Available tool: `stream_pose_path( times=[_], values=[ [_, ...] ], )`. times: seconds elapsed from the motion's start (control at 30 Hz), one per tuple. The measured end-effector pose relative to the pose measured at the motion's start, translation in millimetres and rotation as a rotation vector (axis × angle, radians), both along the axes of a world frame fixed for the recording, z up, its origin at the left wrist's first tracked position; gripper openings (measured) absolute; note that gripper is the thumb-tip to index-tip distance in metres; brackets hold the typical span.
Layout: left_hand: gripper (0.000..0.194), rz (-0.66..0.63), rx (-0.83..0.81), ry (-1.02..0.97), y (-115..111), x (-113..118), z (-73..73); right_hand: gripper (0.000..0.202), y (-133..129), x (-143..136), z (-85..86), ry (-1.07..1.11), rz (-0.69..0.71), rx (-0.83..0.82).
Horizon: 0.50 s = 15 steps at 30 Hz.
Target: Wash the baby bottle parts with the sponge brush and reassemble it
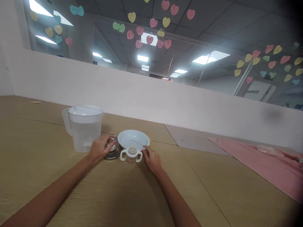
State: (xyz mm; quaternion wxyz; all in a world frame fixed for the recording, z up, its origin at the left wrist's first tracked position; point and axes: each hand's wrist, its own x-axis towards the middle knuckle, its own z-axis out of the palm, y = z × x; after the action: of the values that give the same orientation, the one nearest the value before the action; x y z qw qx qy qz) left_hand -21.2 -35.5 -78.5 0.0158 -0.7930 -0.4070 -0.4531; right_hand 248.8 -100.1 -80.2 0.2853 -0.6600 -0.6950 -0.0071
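My left hand (pixel 100 147) curves its thumb and fingers about a small white ring-shaped piece (pixel 111 147) on a round, shiny metal lid or dish (pixel 113 155). Beside it stands a clear baby bottle (pixel 129 164) with white side handles, red lettering and an uncovered threaded neck. A white bowl (pixel 123 136) sits just behind the bottle. At the bowl's right rim, my right hand (pixel 152 160) pinches the end of a thin rod (pixel 138 142) that reaches into the bowl. The rod's kind is too fine to make out.
A translucent lidded pitcher (pixel 86 132) with liquid stands left of the bowl. Something yellow (pixel 150 142) shows behind the bowl's right side. A pink cloth (pixel 258 160) lies at the right of the wooden table (pixel 71 195). A white wall (pixel 142 97) with windows bounds the back.
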Motion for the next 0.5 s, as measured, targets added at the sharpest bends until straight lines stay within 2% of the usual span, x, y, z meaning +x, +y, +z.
stream_pose_path(
  times=[0.1,0.17,0.27,0.4,0.5],
  values=[
    [0.037,0.105,-0.080,0.138,20.7,-15.8,-4.3,0.036,2.8,1.2,-3.4,0.068,0.029,0.037],
    [0.036,0.152,-0.151,0.282,30.3,-17.4,-11.2,0.037,3.8,1.3,-5.5,0.085,0.072,0.063],
    [0.040,0.146,-0.212,0.464,38.7,-12.8,-21.5,0.034,4.6,0.3,-8.7,0.051,0.113,0.111],
    [0.041,0.151,-0.228,0.538,43.3,-7.6,-27.9,0.030,4.4,-1.3,-12.3,0.005,0.150,0.231],
    [0.041,0.161,-0.235,0.581,44.5,-5.6,-29.2,0.035,1.1,-2.1,-11.2,0.029,0.152,0.288]
  ],
)
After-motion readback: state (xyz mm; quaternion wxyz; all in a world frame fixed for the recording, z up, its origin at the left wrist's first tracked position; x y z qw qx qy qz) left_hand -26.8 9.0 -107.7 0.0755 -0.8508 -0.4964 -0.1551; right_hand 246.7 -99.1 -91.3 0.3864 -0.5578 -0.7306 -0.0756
